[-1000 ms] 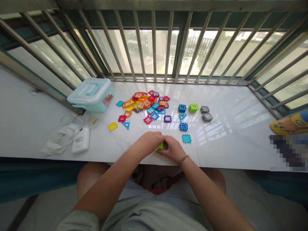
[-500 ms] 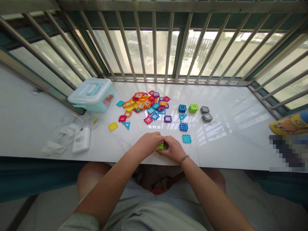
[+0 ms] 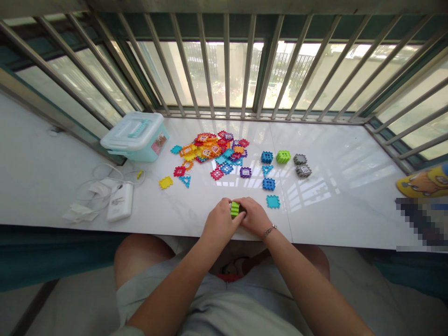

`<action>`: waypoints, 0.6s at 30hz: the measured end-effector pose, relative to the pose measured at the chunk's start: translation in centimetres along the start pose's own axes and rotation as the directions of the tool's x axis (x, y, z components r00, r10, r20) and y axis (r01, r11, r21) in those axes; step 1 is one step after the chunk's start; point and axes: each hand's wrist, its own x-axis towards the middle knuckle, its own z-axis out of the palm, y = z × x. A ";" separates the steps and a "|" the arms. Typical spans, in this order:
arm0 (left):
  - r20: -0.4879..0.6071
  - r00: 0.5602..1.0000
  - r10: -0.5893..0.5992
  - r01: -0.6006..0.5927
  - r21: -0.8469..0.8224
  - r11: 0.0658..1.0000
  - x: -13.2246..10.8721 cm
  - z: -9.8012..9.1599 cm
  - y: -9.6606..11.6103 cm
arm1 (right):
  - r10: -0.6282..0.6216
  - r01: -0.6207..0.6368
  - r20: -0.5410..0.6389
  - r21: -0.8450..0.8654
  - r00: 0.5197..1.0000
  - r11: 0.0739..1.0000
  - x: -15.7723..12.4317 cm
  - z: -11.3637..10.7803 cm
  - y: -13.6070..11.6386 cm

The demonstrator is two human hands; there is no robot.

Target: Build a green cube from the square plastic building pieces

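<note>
Between my two hands, near the front edge of the white tabletop, is a small stack of green plastic building tiles (image 3: pixel 234 209). My left hand (image 3: pixel 221 218) grips it from the left, its thumb across the near side. From the right, my right hand (image 3: pixel 255 216) has its fingers curled round the stack, hiding part of it. A flat light-blue tile (image 3: pixel 273 201) lies just right of my right hand. Behind it are a blue tile stack (image 3: pixel 269 184), a blue triangle piece (image 3: pixel 267 170), a darker blue stack (image 3: pixel 267 157) and another green stack (image 3: pixel 283 157).
A mixed heap of tiles (image 3: pixel 210 148) lies at centre back. Grey tile stacks (image 3: pixel 303 171) stand on the right. At left are a lidded turquoise box (image 3: pixel 136 137), a white power bank (image 3: pixel 120 202) and cables. Metal bars (image 3: pixel 227 70) border the back.
My left hand has turned and shifted slightly left and down, its thumb now across the green stack. More of the stack shows. The view has shifted a little.
</note>
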 end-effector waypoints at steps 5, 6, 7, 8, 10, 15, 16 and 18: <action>-0.006 0.996 -0.090 0.090 0.145 0.985 -0.1 0.3 2.0 | 0.000 -0.001 0.007 0.013 1.000 1.000 -0.1 0.2 0.0; -0.012 0.996 -0.087 0.088 0.153 0.984 0.0 0.4 2.0 | -0.004 0.004 0.007 0.009 1.000 1.000 -0.1 0.2 0.0; -0.017 0.997 -0.076 0.078 0.150 0.986 0.0 0.5 2.0 | -0.010 0.010 0.003 0.001 1.000 1.000 -0.1 0.3 0.0; -0.025 0.998 -0.065 0.068 0.137 0.988 0.1 0.5 1.8 | -0.018 0.018 -0.005 -0.010 1.000 1.000 -0.1 0.3 -0.1; -0.051 0.997 -0.049 0.052 0.066 0.996 0.3 0.6 0.8 | -0.040 0.039 -0.023 -0.035 0.999 0.999 -0.1 0.3 -0.3; 0.013 0.997 -0.079 0.073 -0.538 0.840 1.5 1.7 -3.0 | -0.082 0.079 -0.090 -0.045 0.992 0.996 -0.2 0.0 -0.8; 0.071 0.995 -0.076 0.104 -0.674 0.731 1.7 2.0 -3.7 | -0.084 0.080 -0.101 -0.041 0.991 0.996 -0.2 0.0 -0.8; 0.165 0.985 -0.057 0.170 -0.834 0.525 2.1 2.7 -4.8 | -0.084 0.081 -0.102 -0.039 0.991 0.996 -0.2 -0.1 -0.7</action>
